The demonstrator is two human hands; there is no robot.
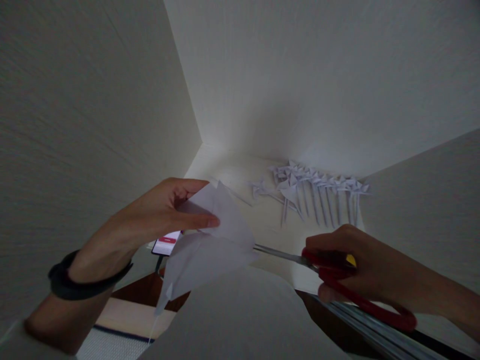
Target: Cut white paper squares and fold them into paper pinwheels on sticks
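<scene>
Closest, low in the middle: a big pale rounded shape (240,320), too dim to tell what. Under it, a bit of dark wood (150,290) and a light mat with a dark stripe (120,325).

Left hand (165,212) up and bent in, black band (75,282) on the wrist. Fingers and thumb pinched shut on a folded white paper (213,240), thumb lying flat on top. Paper hanging down to a thin point near the mat.

Right hand (348,267) lower and off to the side, well apart from the left. Closed tight around the red handles of the scissors (337,280), with a small yellow bit showing by the fingers. Silver blades pointing across to the paper, tip hidden behind the paper edge. Blades open or closed: cannot tell.

Just behind the paper, a phone (167,243) lying flat, screen lit white with a red bar.

Farther back, on the pale surface (225,175), a row of white paper pinwheels (318,192) on thin sticks, side by side, one more a little apart to the left.

Farthest: plain white walls (300,75) meeting in a corner.
</scene>
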